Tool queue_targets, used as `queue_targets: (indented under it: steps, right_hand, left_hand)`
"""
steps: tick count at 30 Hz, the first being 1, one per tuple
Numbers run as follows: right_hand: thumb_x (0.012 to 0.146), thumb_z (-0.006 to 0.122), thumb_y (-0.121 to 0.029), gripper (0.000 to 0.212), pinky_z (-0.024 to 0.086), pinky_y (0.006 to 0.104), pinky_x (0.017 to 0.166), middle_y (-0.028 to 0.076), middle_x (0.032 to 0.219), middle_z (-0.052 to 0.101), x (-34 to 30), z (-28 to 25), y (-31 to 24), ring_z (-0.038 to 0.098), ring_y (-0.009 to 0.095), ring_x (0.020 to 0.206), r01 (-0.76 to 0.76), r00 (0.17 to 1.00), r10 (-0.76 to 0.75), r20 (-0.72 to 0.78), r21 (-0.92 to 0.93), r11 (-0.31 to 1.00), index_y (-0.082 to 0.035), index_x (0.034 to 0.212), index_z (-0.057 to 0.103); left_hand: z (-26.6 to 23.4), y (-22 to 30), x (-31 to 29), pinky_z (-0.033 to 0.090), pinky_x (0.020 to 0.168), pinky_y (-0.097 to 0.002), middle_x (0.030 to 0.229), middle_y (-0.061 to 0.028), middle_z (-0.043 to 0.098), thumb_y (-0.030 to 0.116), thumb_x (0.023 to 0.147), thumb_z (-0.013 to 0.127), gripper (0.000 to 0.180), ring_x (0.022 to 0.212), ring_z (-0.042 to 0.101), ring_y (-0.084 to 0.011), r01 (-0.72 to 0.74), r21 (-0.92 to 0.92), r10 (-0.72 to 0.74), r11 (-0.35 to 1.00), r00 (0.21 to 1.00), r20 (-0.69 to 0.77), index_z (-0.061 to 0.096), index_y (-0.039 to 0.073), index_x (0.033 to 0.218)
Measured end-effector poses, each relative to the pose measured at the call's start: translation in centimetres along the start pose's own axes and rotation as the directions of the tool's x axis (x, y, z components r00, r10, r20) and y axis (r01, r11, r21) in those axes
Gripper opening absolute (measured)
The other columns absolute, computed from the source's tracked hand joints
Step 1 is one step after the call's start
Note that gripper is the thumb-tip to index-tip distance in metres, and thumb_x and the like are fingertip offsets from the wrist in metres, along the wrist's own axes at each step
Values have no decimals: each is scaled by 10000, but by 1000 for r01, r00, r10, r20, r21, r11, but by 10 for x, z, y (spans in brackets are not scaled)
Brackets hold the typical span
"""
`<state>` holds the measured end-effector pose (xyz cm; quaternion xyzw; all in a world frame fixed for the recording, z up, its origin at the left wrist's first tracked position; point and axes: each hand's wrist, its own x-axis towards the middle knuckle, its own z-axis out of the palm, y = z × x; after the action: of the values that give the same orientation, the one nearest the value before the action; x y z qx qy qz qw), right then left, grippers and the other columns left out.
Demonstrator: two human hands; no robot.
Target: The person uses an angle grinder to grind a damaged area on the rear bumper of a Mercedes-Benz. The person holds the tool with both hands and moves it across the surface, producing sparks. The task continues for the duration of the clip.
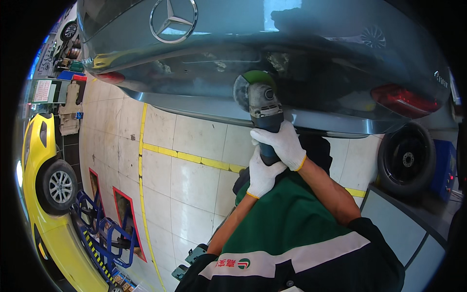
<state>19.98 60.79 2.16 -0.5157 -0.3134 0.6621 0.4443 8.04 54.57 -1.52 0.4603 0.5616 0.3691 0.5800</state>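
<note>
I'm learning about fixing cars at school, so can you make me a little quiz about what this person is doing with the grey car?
1. True or false: both gloved hands grip the angle grinder.
2. Which hand sits higher up the tool's body, nearer the disc? A) the left hand B) the right hand
3. Fill the gap: the grinder's disc is against the grey car's rear ____, below the round emblem.

Key
1. True: both white gloves wrap the tool's body.
2. B: the right hand is above the left.
3. Panel: its surface looks dull and sanded around the disc.
</note>
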Motion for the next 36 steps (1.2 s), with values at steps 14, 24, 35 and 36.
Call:
queue_targets:
  steps: [14,24,35,36]
  right_hand:
    - [852,837,-165,213,536,304,693,41,809,717,-1,-1,1,652,114,729,6,1000,-6,6,-10,1000,-3,936,726]
    - [883,821,-169,215,564,298,708,80,818,742,-3,-1,2,698,139,726,6,1000,-6,8,-44,999,6,962,724]
    - [865,829,-176,223,547,302,698,58,818,726,-1,-1,7,673,128,728,29,1000,-28,6,-33,999,1,949,721]
    - [856,833,-179,228,539,305,696,50,817,720,0,-1,7,660,123,729,25,1000,-25,5,-30,999,0,940,720]
  left_hand:
    - [1,1,-1,551,935,-366,1124,-127,743,209,707,904,664,1038,705,-221,23,-18,-23,1000,1000,-8,617,-10,1264]
    - [0,0,0,552,930,-370,1098,-125,750,205,703,894,629,1030,714,-232,20,23,-20,1000,1000,-9,634,-9,1234]
    - [0,1,-1,546,946,-370,1110,-128,749,201,718,889,640,1028,707,-236,-15,12,15,1000,1000,-8,622,-12,1259]
    - [0,1,1,545,948,-369,1111,-128,748,201,719,890,642,1031,707,-236,-10,12,10,1000,1000,-4,621,-12,1261]
